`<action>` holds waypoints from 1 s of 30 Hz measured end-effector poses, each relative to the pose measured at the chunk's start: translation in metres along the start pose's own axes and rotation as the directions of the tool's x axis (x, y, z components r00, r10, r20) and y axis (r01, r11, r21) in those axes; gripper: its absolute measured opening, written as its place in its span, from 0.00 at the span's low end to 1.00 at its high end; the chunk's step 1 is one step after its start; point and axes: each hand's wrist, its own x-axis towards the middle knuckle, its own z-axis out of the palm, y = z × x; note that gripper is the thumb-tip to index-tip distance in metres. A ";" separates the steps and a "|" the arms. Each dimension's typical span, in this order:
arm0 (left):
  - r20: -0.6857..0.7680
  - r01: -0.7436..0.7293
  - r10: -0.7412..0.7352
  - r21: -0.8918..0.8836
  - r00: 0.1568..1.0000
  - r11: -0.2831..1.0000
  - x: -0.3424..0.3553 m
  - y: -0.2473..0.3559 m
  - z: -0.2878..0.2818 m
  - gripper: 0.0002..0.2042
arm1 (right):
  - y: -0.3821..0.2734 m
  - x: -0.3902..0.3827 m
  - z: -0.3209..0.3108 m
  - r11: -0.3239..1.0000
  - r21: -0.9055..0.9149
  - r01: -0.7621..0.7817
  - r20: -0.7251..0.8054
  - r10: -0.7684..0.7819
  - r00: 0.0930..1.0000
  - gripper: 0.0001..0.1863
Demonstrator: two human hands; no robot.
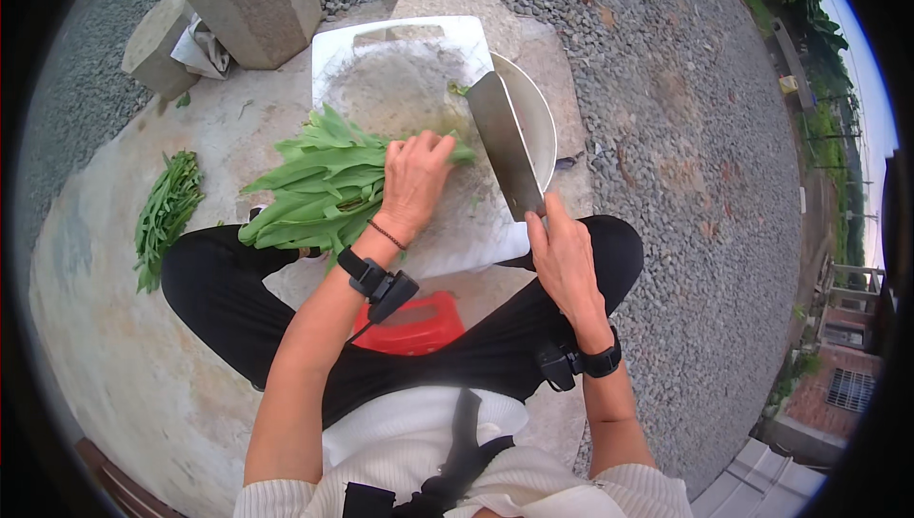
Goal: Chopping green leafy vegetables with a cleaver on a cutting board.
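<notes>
A bunch of long green leafy vegetables (319,180) lies across the left part of a white cutting board (395,75). My left hand (414,180) is closed over its right end, where short stalk ends stick out past the fingers. In my right hand (566,256) is a cleaver (507,147), gripped low, its wide grey blade tilted and pointing away from me. The blade is to the right of the stalk ends, apart from them, and partly covers a white basin (538,113). A small green scrap (458,89) sits near the board's right edge.
A second, smaller bunch of greens (169,218) lies on the concrete slab (95,261) to the left. Two stone blocks (252,9) stand at the far left with crumpled paper (200,51) between them. A red plastic stool (414,326) shows between my legs. Gravel (676,194) spreads to the right.
</notes>
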 end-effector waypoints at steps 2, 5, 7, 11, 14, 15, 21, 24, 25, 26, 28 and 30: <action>-0.011 -0.016 0.016 -0.007 1.000 1.000 0.000 -0.002 0.001 0.15 | -0.006 -0.009 -0.005 0.999 0.029 0.028 0.040 -0.029 0.999 0.07; -0.010 -0.026 0.026 0.010 1.000 1.000 -0.001 -0.004 0.004 0.14 | -0.007 -0.013 -0.002 0.997 -0.020 0.069 0.092 -0.067 0.993 0.07; -0.025 -0.034 0.034 0.014 0.999 0.999 -0.001 -0.004 0.007 0.14 | -0.005 -0.012 0.002 0.993 -0.105 0.059 0.154 -0.043 0.987 0.07; -0.045 -0.052 0.053 0.019 0.998 0.998 -0.001 -0.004 0.006 0.12 | -0.021 -0.007 0.013 0.963 -0.263 0.062 0.174 -0.016 0.985 0.07; -0.003 -0.026 0.026 0.076 1.000 0.997 0.000 0.000 0.004 0.05 | -0.024 0.018 0.045 0.914 -0.385 0.126 0.098 -0.096 0.991 0.09; -0.002 -0.030 0.030 0.074 1.000 0.997 0.001 0.000 0.004 0.05 | -0.020 0.033 0.059 0.912 -0.374 0.169 0.059 -0.158 0.986 0.10; 0.011 -0.036 0.036 0.028 0.999 0.999 -0.004 -0.003 0.006 0.05 | -0.028 0.065 0.077 0.933 -0.307 0.188 0.025 -0.189 0.982 0.11; -0.030 -0.136 0.143 0.169 0.989 0.976 -0.006 0.004 -0.004 0.07 | -0.024 0.068 0.073 0.951 -0.236 0.199 0.005 -0.204 0.979 0.11; 0.039 -0.127 0.121 0.202 0.992 0.971 -0.007 0.007 -0.011 0.13 | -0.023 0.068 0.072 0.952 -0.232 0.199 0.001 -0.204 0.979 0.11; 0.107 -0.121 0.098 0.235 0.989 0.965 -0.007 0.009 -0.015 0.18 | -0.022 0.067 0.071 0.955 -0.225 0.192 0.007 -0.196 0.981 0.11; 0.109 -0.134 0.111 0.235 0.988 0.963 -0.010 0.002 -0.015 0.18 | -0.020 0.066 0.068 0.958 -0.217 0.188 0.006 -0.191 0.982 0.10; 0.111 -0.143 0.120 0.234 0.987 0.962 -0.012 -0.005 -0.012 0.19 | -0.017 0.061 0.065 0.970 -0.176 0.168 0.030 -0.166 0.986 0.09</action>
